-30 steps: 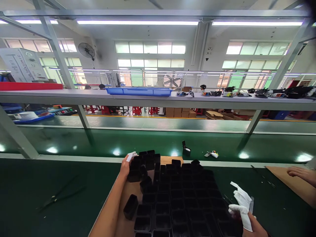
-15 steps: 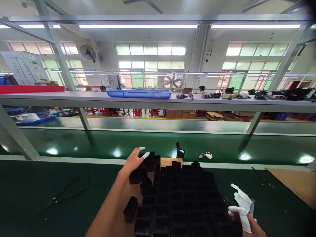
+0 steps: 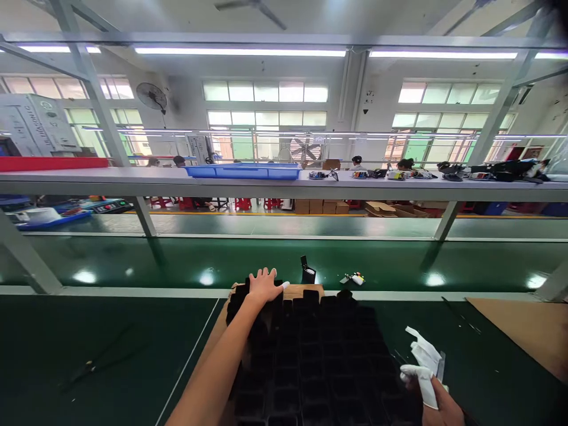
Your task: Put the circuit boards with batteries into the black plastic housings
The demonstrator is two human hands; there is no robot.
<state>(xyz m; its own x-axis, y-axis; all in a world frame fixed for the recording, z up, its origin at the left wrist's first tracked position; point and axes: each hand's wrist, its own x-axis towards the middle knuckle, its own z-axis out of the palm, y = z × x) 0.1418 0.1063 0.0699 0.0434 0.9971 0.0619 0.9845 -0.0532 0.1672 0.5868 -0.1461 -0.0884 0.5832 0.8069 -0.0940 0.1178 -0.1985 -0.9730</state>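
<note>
Your right hand [image 3: 432, 387] curls at the near right edge of the packed black boxes [image 3: 310, 349], perhaps bracing them; whether it grips anything cannot be told. The boxes stand in close rows on cardboard [image 3: 217, 338], likely so neighbours steady each other. Your left hand [image 3: 265, 287], fingers spread, covers the far left ones, seemingly steadying them. Beyond, a lidded box [image 3: 308, 273] stands apart.

blue tray [image 3: 243, 172] — on shelf [image 3: 151, 188] | wall fan [image 3: 151, 96] — between windows [image 3: 266, 92] | red stools [image 3: 242, 204] beyond
</note>
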